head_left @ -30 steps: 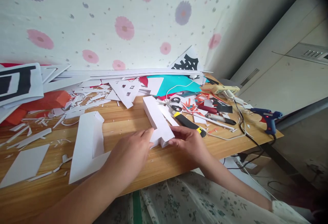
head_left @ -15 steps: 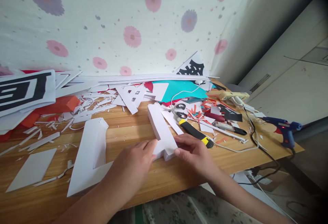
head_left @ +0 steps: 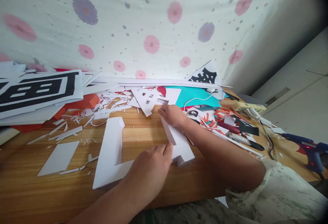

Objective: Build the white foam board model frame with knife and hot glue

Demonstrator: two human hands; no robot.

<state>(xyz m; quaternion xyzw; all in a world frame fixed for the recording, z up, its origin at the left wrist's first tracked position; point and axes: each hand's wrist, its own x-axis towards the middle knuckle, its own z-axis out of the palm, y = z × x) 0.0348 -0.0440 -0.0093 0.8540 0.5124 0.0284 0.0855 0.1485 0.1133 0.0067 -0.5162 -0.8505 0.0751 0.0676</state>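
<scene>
A white box-like letter shape point(head_left: 109, 149) with raised side walls lies on the wooden table in front of me. Its left upright and bottom bar show, and its stepped right part point(head_left: 183, 147) rises beyond my left hand. The stretch under that hand is hidden, so I cannot tell whether it is all one piece. My left hand point(head_left: 151, 164) is closed over the bottom bar, fingertips at the inner corner of the right part. Farther up, my right hand point(head_left: 172, 114) has its fingers wrapped round the top end of the right upright.
White offcuts point(head_left: 110, 102) and a cut sheet point(head_left: 60, 157) lie to the left. Printed character sheets point(head_left: 43, 91) are stacked at the back left. Turquoise sheet point(head_left: 197, 96), orange scraps and tools spread at the right. A blue glue gun point(head_left: 310, 149) stands near the right edge beyond a power strip point(head_left: 249, 107).
My right hand has moved from the lower right side of the shape up to its far top end. The view has swung left, and my right arm now covers the yellow-black utility knife.
</scene>
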